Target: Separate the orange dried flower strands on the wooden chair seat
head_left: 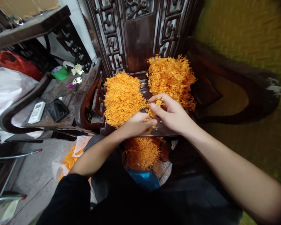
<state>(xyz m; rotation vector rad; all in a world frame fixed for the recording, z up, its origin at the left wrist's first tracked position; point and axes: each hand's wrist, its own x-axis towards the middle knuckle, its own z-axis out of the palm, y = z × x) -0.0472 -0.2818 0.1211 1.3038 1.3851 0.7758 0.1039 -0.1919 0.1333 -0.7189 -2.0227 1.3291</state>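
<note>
My two hands meet over the front edge of a dark wooden chair seat. Between them are small orange branching pieces, frilly and plastic-looking. My right hand pinches some of these with thumb and fingers. My left hand is curled just below, its thumb and fingers closed on the same pieces; its fingers are partly hidden. Behind my left hand stands a dense pile of orange pieces. A second, looser pile rises behind my right hand.
Below the seat, more orange pieces fill a blue container between my legs. A plastic bag with orange pieces stands on the floor. On the left side table lie a white remote, a black phone and green tape.
</note>
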